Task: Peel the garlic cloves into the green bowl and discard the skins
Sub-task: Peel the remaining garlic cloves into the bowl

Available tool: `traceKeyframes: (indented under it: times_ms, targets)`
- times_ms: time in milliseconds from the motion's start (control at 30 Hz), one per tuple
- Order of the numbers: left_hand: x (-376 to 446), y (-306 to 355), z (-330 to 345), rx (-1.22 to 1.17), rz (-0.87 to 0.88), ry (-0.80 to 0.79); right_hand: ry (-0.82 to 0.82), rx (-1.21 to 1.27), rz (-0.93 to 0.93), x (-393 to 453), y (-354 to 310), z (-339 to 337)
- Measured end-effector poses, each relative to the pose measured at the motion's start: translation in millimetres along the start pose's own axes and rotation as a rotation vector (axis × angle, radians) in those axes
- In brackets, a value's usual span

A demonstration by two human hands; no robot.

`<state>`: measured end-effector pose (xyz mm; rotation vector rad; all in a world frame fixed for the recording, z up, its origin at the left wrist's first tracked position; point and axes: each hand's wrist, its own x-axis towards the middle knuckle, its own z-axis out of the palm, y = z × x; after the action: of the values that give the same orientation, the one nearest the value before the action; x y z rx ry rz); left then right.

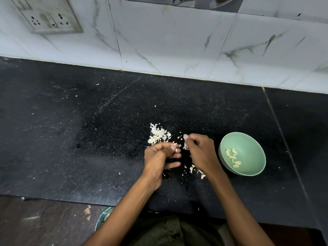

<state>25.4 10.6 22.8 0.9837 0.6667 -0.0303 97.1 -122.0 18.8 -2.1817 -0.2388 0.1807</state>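
Observation:
The green bowl (248, 144) stands on the black counter at the right and holds several peeled garlic cloves (233, 158). My right hand (198, 150) is just left of the bowl, its fingers curled round a small garlic clove (185, 148). My left hand (159, 155) faces it a little further left, thumb and fingers pinching a scrap of garlic skin (175, 146). A pile of white skins (158, 134) lies on the counter just beyond my left hand. More loose skins (195, 170) lie under my right wrist.
The black stone counter (88, 130) runs to a white marble-tiled wall (168, 41) with a socket plate (48, 16) at the upper left. A seam (284, 139) crosses the counter right of the bowl. Below the front edge sits a greenish container (103, 217).

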Motion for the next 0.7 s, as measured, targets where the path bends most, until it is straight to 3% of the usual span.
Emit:
traceKeyframes:
  times_ms: [200, 467, 700]
  targets:
    - [7, -3, -6, 0.01, -0.004, 0.065, -0.066, -0.131, 0.007, 23, 7, 17]
    - [16, -6, -10, 0.019, -0.015, 0.175, -0.015, -0.026, -0.125, 7, -11, 9]
    - [19, -9, -9, 0.031, 0.016, 0.14, -0.033, -0.111, -0.207, -11, -9, 15]
